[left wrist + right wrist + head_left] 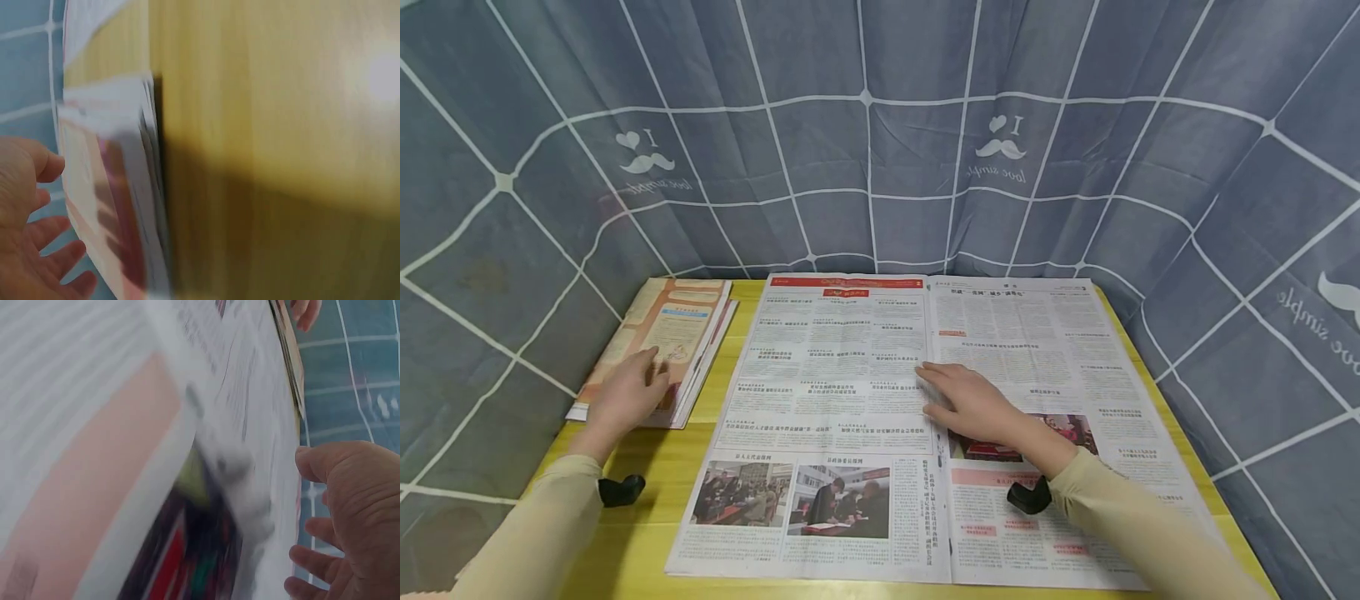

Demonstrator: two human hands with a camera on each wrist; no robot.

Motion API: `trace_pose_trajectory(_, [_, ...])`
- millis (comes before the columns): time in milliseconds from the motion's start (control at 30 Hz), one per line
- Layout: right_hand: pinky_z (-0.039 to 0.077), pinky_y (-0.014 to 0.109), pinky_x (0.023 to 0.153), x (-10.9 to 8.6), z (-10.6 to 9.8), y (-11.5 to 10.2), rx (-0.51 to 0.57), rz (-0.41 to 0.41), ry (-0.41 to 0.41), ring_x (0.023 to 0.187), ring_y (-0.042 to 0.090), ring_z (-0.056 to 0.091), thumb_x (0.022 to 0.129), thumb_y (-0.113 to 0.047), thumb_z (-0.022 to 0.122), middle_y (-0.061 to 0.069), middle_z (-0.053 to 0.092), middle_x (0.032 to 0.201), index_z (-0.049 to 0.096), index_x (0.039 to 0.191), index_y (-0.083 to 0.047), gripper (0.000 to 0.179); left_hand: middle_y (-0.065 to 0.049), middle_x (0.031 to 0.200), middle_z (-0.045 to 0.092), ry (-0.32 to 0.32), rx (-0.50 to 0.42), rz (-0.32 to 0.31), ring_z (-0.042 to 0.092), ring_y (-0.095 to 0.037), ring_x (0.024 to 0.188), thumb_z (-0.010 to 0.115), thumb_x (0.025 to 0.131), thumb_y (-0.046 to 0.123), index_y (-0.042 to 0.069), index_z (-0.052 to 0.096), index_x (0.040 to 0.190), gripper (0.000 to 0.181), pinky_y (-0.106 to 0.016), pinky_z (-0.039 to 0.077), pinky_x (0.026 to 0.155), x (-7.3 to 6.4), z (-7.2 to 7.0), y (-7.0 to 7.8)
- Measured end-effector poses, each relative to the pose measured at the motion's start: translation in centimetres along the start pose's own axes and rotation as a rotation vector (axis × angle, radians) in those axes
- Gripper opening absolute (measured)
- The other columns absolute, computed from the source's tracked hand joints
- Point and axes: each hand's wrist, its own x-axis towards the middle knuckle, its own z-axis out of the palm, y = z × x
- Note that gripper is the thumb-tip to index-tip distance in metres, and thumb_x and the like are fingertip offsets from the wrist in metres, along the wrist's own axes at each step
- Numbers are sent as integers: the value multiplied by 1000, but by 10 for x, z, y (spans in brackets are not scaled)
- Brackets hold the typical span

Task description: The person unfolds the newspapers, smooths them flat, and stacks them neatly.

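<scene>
A newspaper [842,433] lies spread flat on the yellow table, its print upside down in the head view. Over its centre fold is my right hand [973,404], fingers loosely extended and holding nothing. In the right wrist view the right hand [356,519] shows the thumb apart from the bent fingers, above the page. To the left lies a stack of orange-covered booklets [685,325] with white page edges. My left hand [628,396] is over this stack, fingers spread and slightly bent. The left wrist view shows the left hand [37,219] beside the booklets [94,169], with finger shadows across the cover.
The yellow wooden table [625,533] shows around the papers. A grey-blue checked curtain [820,167] encloses the back and both sides. Black wrist mounts [621,490] sit under both forearms.
</scene>
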Motion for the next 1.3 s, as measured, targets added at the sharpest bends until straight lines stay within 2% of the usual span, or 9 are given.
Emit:
trace_pose_trajectory(133, [34, 53, 114, 16, 8, -19, 17, -36, -32, 144, 33, 41, 102, -36, 62, 12, 42, 159, 43, 158, -11, 64, -44, 146, 34, 18, 48, -62, 32, -63, 132, 46, 103, 22, -18, 29, 150, 65, -73, 29, 104, -3, -4, -19])
trace_pose_trajectory(300, [33, 49, 116, 33, 19, -38, 44, -58, -43, 145, 29, 40, 103, -35, 61, 9, 42, 159, 42, 158, -12, 63, -45, 148, 26, -17, 94, -160, 28, -66, 130, 47, 101, 23, -19, 25, 151, 69, -76, 26, 103, -6, -5, -29])
trace_pose_trajectory(467, [33, 43, 117, 49, 27, -55, 56, -71, -39, 145, 25, 41, 104, -36, 58, 7, 43, 159, 40, 159, -12, 62, -46, 144, 25, -21, 91, -177, 30, -68, 123, 49, 97, 22, -17, 32, 145, 64, -77, 28, 99, -8, -4, -36])
trace_pose_trajectory(600, [32, 42, 117, 62, 34, -68, 93, -85, -36, 145, 25, 41, 105, -33, 57, 8, 45, 158, 41, 158, -10, 60, -47, 144, 22, -35, 80, -209, 29, -69, 122, 50, 96, 22, -17, 31, 143, 64, -79, 28, 98, -8, -3, -39])
trace_pose_trajectory(767, [32, 39, 117, 75, 41, -84, 153, -54, -47, 145, 23, 41, 105, -33, 56, 6, 46, 157, 42, 158, -11, 59, -49, 146, 16, -54, 73, -254, 23, -70, 126, 49, 96, 23, -19, 18, 151, 76, -78, 25, 100, -7, -3, -39])
trace_pose_trajectory(933, [33, 38, 117, 85, 50, -95, 202, -17, -42, 145, 21, 41, 105, -34, 55, 3, 47, 156, 43, 157, -14, 57, -48, 140, 20, -53, 84, -283, 27, -69, 120, 47, 94, 23, -19, 20, 148, 74, -78, 28, 96, -6, -5, -39])
trace_pose_trajectory(1067, [33, 38, 117, 91, 56, -103, 229, 20, -43, 145, 20, 41, 106, -35, 54, 2, 47, 156, 44, 157, -17, 55, -47, 126, 26, -72, 82, -327, 31, -67, 113, 48, 92, 23, -18, 24, 141, 68, -77, 31, 92, -5, -8, -39])
trace_pose_trajectory(1167, [34, 39, 116, 96, 58, -109, 266, 30, -34, 144, 21, 42, 106, -33, 54, 3, 49, 155, 46, 156, -16, 54, -45, 118, 29, -93, 85, -363, 33, -66, 111, 50, 91, 25, -19, 24, 137, 68, -75, 32, 92, -2, -10, -39])
trace_pose_trajectory(1300, [35, 37, 116, 99, 59, -116, 302, 30, -24, 143, 21, 44, 105, -30, 55, 4, 51, 153, 48, 155, -13, 53, -45, 115, 31, -100, 96, -385, 33, -65, 111, 52, 91, 29, -20, 23, 136, 72, -74, 31, 91, 0, -10, -37])
